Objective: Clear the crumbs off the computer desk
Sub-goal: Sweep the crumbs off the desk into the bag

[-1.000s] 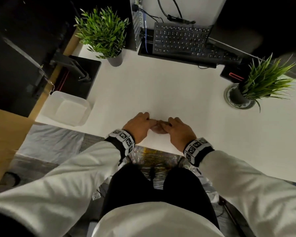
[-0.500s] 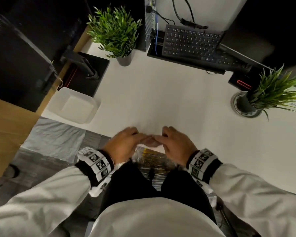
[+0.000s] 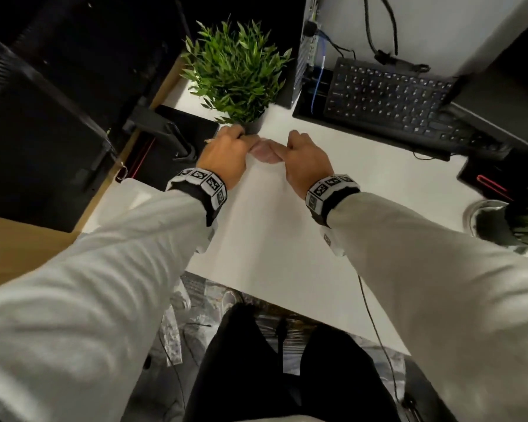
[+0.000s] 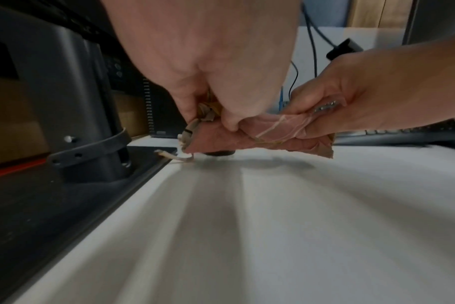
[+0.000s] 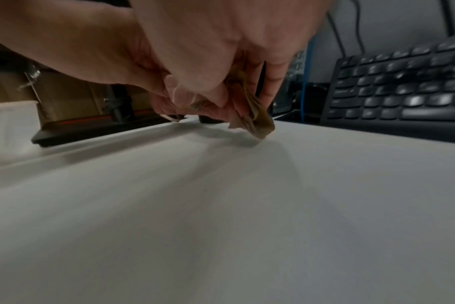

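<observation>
A crumpled pinkish cloth [image 3: 264, 151] is pinched between both hands just above the white desk [image 3: 287, 239], close to the pot of the left plant. My left hand [image 3: 241, 141] grips its left end, fingers curled [image 4: 216, 121]. My right hand [image 3: 290, 145] grips the right end [image 5: 221, 98], and a cloth corner [image 5: 257, 125] hangs down to the desk. A small pale curled scrap [image 4: 178, 157] lies on the desk by the black monitor base. I can make out no other crumbs on the blurred desk surface.
A green potted plant [image 3: 238, 71] stands right behind the hands. The black monitor stand [image 3: 168, 135] is to the left, a black keyboard [image 3: 387, 99] at the back right, a second plant [image 3: 500, 220] at the right edge. A white tub [image 3: 125, 202] shows under my left arm.
Both hands, still holding the cloth between them, have moved from the desk's front edge away from me to the back, up to the left plant.
</observation>
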